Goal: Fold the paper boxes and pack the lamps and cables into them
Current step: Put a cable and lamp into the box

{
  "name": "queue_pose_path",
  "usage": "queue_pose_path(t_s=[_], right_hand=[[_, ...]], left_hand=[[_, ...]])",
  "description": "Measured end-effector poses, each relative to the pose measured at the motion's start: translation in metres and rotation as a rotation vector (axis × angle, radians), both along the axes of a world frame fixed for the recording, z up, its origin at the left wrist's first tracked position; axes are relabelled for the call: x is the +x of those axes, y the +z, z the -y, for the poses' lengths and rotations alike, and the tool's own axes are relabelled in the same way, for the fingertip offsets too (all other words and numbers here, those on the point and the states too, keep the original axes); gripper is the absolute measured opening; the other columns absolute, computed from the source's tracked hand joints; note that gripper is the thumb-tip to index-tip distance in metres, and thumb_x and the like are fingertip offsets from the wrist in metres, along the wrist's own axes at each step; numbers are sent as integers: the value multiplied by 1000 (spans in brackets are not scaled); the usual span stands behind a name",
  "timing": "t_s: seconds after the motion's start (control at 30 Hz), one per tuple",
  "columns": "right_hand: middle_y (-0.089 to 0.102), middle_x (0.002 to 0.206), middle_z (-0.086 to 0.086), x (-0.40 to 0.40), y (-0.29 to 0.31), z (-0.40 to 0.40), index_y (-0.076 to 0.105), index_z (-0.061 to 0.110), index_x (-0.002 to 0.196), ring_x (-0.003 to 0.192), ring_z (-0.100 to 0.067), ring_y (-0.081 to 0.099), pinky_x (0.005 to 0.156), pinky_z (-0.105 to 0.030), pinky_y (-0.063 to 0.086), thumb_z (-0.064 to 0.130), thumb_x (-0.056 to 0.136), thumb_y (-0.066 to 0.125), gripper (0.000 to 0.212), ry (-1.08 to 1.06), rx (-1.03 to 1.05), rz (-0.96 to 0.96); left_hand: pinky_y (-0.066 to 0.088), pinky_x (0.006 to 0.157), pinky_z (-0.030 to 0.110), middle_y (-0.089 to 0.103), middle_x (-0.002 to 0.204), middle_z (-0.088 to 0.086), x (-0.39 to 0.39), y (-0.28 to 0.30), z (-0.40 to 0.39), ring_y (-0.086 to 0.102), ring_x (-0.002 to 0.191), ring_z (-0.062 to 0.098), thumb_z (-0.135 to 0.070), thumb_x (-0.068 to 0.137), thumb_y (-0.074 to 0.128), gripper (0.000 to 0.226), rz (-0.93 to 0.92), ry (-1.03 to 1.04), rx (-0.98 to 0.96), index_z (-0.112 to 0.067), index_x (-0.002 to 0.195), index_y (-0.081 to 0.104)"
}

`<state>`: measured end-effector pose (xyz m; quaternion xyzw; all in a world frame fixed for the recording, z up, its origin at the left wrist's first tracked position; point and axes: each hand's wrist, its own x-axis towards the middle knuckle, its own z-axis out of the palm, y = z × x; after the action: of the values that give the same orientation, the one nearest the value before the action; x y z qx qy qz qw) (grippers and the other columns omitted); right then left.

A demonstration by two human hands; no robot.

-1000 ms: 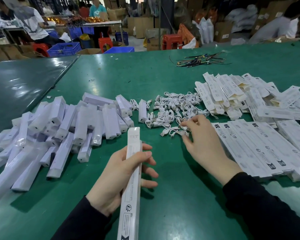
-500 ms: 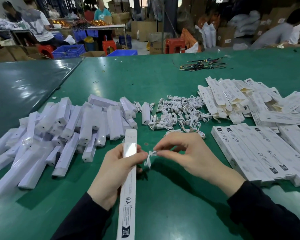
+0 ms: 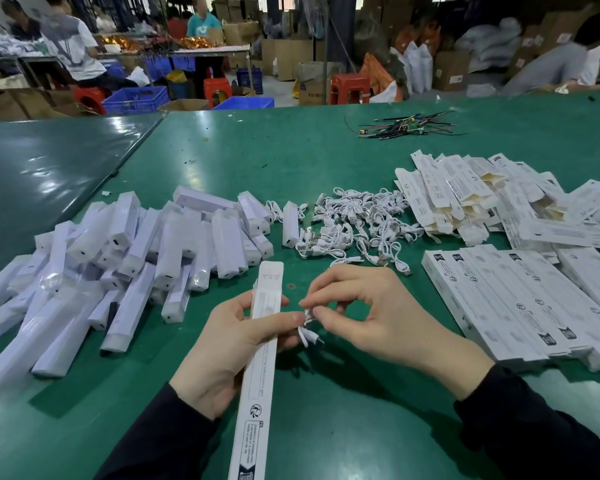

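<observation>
My left hand grips a long white paper box, its open flap pointing away from me. My right hand pinches a small coiled white cable right beside the box, close to my left thumb. A heap of wrapped white lamps lies to the left. More white cables are piled in the middle of the green table.
Flat unfolded boxes are heaped at the right rear, and a row of packed boxes lies at the right. A bundle of dark wires lies farther back. People sit at other tables behind.
My right hand picked one cable from the pile and brought it back to the box in my left hand. The box has stayed almost still.
</observation>
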<state>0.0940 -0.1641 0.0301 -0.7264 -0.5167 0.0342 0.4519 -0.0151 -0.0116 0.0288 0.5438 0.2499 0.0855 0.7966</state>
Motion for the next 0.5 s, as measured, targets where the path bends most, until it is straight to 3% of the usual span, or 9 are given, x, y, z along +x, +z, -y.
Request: queue_pose_path(t_s=[0.1, 0.2, 0.3, 0.5], right_hand=[[66, 99, 7, -7, -1, -1, 76, 16, 102, 89, -11, 64, 72, -26, 53, 28, 74, 79, 31, -26, -9, -66], [62, 103, 4, -11, -4, -5, 70, 14, 111, 91, -8, 60, 75, -25, 52, 38, 68, 87, 52, -68, -74, 5], [65, 99, 0, -12, -3, -6, 71, 10, 111, 88, -10, 61, 76, -24, 52, 32, 70, 87, 49, -68, -27, -19], [70, 94, 0, -3, 5, -1, 76, 12, 103, 84, -15, 69, 81, -27, 56, 13, 69, 87, 36, -52, 55, -330]], left_hand=[[55, 50, 22, 70, 70, 21, 1, -1, 0, 67, 51, 22, -3, 47, 80, 53, 13, 51, -24, 5, 96, 61], [55, 49, 21, 70, 67, 17, 0, 0, -1, 66, 50, 21, -3, 51, 79, 49, 14, 67, -24, 3, 96, 61], [54, 49, 21, 69, 66, 17, 0, 1, -1, 65, 49, 20, -6, 51, 79, 49, 20, 56, -29, 3, 96, 61], [60, 59, 31, 65, 79, 18, 0, 0, -4, 66, 62, 23, -14, 65, 68, 44, 49, -8, -101, 2, 106, 65]])
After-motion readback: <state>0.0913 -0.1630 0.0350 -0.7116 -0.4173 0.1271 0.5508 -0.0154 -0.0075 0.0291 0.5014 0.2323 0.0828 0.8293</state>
